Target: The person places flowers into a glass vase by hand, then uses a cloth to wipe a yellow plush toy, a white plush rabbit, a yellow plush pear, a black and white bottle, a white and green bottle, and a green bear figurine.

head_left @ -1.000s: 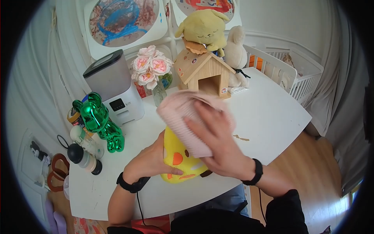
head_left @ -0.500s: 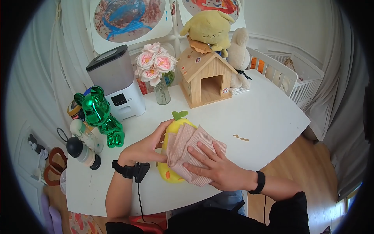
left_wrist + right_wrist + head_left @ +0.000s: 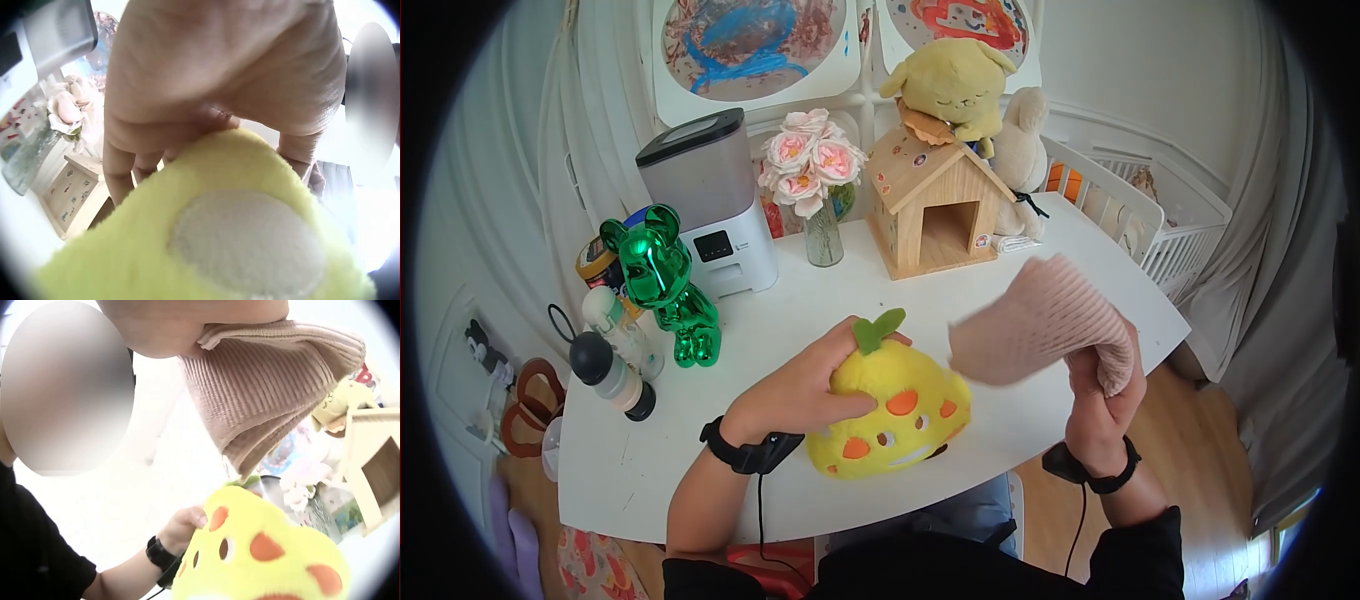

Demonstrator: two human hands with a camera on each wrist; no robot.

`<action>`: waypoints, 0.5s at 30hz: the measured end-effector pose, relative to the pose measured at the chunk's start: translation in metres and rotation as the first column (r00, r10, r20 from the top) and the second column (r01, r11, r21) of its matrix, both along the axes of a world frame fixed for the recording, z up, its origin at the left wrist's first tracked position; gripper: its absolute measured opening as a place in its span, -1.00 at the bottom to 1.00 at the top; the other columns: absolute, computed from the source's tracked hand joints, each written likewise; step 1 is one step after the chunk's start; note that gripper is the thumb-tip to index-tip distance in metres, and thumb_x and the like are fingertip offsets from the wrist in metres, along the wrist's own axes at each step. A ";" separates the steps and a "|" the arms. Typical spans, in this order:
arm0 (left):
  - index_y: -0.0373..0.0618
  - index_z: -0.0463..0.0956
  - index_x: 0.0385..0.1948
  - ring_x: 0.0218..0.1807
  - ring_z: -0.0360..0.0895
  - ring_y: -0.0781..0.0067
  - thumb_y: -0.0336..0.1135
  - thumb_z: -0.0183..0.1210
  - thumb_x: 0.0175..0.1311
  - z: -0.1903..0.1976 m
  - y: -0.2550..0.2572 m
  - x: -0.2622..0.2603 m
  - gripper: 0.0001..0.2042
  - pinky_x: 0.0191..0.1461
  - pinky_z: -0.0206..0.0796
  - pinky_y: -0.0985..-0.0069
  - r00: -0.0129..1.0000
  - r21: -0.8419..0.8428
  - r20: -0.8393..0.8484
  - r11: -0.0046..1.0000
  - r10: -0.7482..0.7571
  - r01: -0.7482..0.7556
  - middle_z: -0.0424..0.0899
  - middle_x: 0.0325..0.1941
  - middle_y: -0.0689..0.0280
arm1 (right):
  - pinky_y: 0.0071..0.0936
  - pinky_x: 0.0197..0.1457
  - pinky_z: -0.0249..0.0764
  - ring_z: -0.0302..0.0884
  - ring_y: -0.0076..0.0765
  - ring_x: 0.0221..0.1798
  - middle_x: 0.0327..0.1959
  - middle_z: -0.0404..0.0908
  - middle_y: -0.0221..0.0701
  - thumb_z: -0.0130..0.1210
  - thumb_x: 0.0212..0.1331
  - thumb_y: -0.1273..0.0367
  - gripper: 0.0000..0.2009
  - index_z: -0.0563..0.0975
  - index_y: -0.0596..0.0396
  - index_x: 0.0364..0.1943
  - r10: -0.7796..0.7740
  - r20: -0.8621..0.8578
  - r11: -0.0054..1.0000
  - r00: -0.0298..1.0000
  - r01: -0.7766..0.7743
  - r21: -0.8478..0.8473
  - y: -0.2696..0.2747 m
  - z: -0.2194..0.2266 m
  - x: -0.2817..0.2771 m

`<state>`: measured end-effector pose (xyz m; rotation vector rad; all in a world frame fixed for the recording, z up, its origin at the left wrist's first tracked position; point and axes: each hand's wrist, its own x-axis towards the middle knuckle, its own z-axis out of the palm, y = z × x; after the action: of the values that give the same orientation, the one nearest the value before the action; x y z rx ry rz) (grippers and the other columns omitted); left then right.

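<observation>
A yellow plush toy (image 3: 930, 425) with orange spots, stitched eyes and a green leaf on top sits on the white table (image 3: 750, 510). My left hand (image 3: 795, 390) grips it near the top, thumb across its front and the other fingers behind. In the left wrist view, a pale round patch shows on the yellow plush (image 3: 144, 250) below the palm. To the right, my right hand (image 3: 1105, 415) holds a folded pink ribbed cloth (image 3: 1040, 325) in the air, apart from the toy. The right wrist view has the cloth (image 3: 262, 381) hanging from that hand above the plush.
Bottles (image 3: 610, 375), a shiny green bear figure (image 3: 662, 280) and a white dispenser (image 3: 740, 245) stand at the left. Behind are a vase of pink roses (image 3: 823, 235), a wooden house (image 3: 900, 235) with a plush (image 3: 950, 90) on its roof, and a rabbit plush (image 3: 1020, 140).
The pink cloth has come off the toy, lifted up and to the right by my right hand. The toy's face and leaf are now uncovered, and my left hand has shifted its grip towards the top.
</observation>
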<state>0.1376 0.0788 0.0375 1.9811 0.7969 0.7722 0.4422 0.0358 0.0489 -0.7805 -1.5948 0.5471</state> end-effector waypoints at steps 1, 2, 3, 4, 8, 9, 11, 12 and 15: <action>-0.14 0.38 0.30 0.27 0.42 0.25 -0.49 0.20 0.08 -0.002 -0.002 0.003 -0.38 0.41 0.23 0.33 1.000 0.000 -0.005 1.000 -0.007 0.007 0.46 0.16 0.17 | -0.17 0.40 0.36 0.49 0.11 0.31 0.32 0.44 0.02 0.15 0.21 0.50 -0.55 0.49 0.22 0.23 0.017 -0.005 0.978 1.000 -0.015 0.209 0.007 0.006 -0.012; -0.13 0.38 0.31 0.34 0.38 0.20 -0.47 0.18 0.08 -0.002 -0.004 0.007 -0.38 0.46 0.18 0.31 1.000 0.040 -0.009 0.999 -0.027 0.027 0.44 0.24 0.14 | -0.14 0.40 0.35 0.45 0.18 0.34 0.36 0.40 0.04 0.16 0.24 0.47 -0.54 0.48 0.22 0.25 0.033 -0.007 0.911 0.999 -0.027 0.411 0.010 0.009 -0.023; -0.11 0.37 0.33 0.40 0.34 0.15 -0.45 0.17 0.09 -0.003 -0.006 0.010 -0.37 0.50 0.13 0.29 0.999 0.081 -0.017 0.996 -0.047 0.048 0.42 0.31 0.11 | -0.05 0.45 0.28 0.34 0.28 0.41 0.44 0.29 0.08 0.18 0.25 0.44 -0.51 0.47 0.17 0.30 -0.033 0.195 0.882 0.980 -0.063 0.467 0.010 0.010 -0.031; -0.03 0.37 0.36 0.50 0.25 0.07 -0.36 0.24 0.14 -0.010 -0.010 0.014 -0.37 0.57 0.03 0.26 1.000 0.221 0.021 0.975 0.006 -0.011 0.33 0.45 0.10 | 0.04 0.52 0.16 0.22 0.25 0.50 0.49 0.25 0.01 0.24 0.16 0.39 -0.43 0.47 0.07 0.33 -0.100 0.427 0.837 0.899 -0.156 0.525 0.011 0.017 -0.042; 0.01 0.37 0.37 0.53 0.21 0.05 -0.21 0.37 0.21 -0.026 -0.017 -0.004 -0.36 0.59 0.03 0.25 0.980 0.424 -0.185 0.906 0.076 0.010 0.38 0.45 0.14 | 0.12 0.55 0.04 0.18 0.14 0.53 0.54 0.21 -0.23 0.26 -0.03 0.46 -0.24 0.38 -0.04 0.42 0.186 0.724 0.865 0.664 -0.460 0.200 0.020 0.000 -0.071; 0.01 0.37 0.37 0.53 0.21 0.05 -0.21 0.37 0.21 -0.032 -0.013 -0.008 -0.36 0.59 0.03 0.25 0.980 0.415 -0.183 0.910 0.083 0.000 0.38 0.45 0.14 | 0.07 0.56 0.03 0.19 0.15 0.52 0.55 0.20 -0.25 0.23 0.01 0.47 -0.28 0.40 -0.01 0.41 0.172 0.746 0.882 0.643 -0.438 0.174 0.022 -0.004 -0.074; 0.07 0.22 0.47 0.58 0.10 0.05 -0.11 0.27 0.33 -0.036 -0.002 -0.013 -0.32 0.62 -0.05 0.21 0.973 0.193 -0.225 0.976 -0.055 0.100 0.21 0.57 0.18 | 0.08 0.52 0.12 0.18 0.11 0.53 0.53 0.20 -0.18 0.27 -0.15 0.57 -0.14 0.33 -0.02 0.44 0.226 0.726 0.871 0.649 -0.468 0.147 0.029 -0.015 -0.069; -0.05 0.37 0.35 0.50 0.25 0.12 -0.27 0.29 0.29 -0.037 -0.002 -0.009 -0.43 0.58 0.02 0.30 0.998 0.072 -0.046 0.997 -0.037 0.040 0.36 0.45 0.09 | 0.02 0.52 0.16 0.19 0.11 0.52 0.52 0.20 -0.15 0.25 -0.13 0.59 -0.17 0.35 0.01 0.43 0.260 0.660 0.885 0.705 -0.447 0.130 0.031 -0.021 -0.065; -0.12 0.36 0.35 0.51 0.22 0.12 -0.36 0.23 0.31 -0.026 -0.001 0.008 -0.46 0.57 0.02 0.31 0.999 0.127 -0.033 0.992 0.000 0.004 0.34 0.46 0.06 | -0.15 0.50 0.23 0.26 0.15 0.48 0.49 0.22 -0.05 0.16 -0.03 0.66 -0.26 0.38 0.09 0.40 0.326 0.545 0.901 0.772 -0.428 0.067 0.029 -0.030 -0.047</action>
<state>0.1458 0.0779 0.0120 2.1123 0.7818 0.8081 0.3948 0.0648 0.0185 -0.4760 -2.3113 0.4796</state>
